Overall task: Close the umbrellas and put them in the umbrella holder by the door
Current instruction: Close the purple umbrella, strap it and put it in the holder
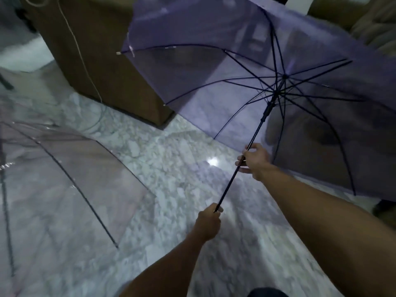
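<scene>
A translucent purple umbrella [225, 67] is fully open and tilted away from me, its dark ribs spread out from the hub at the upper right. My left hand [209, 222] grips the lower end of its dark shaft. My right hand [254, 160] is higher up, fingers curled round the shaft below the runner. A second, clear umbrella [70, 174] lies open on the floor at the left. No umbrella holder is in view.
A brown wooden cabinet [102, 61] stands at the back, with a thin white cord [85, 67] hanging down its side. The floor [171, 168] is pale marble. A beige sofa [368, 20] shows at the top right behind the purple canopy.
</scene>
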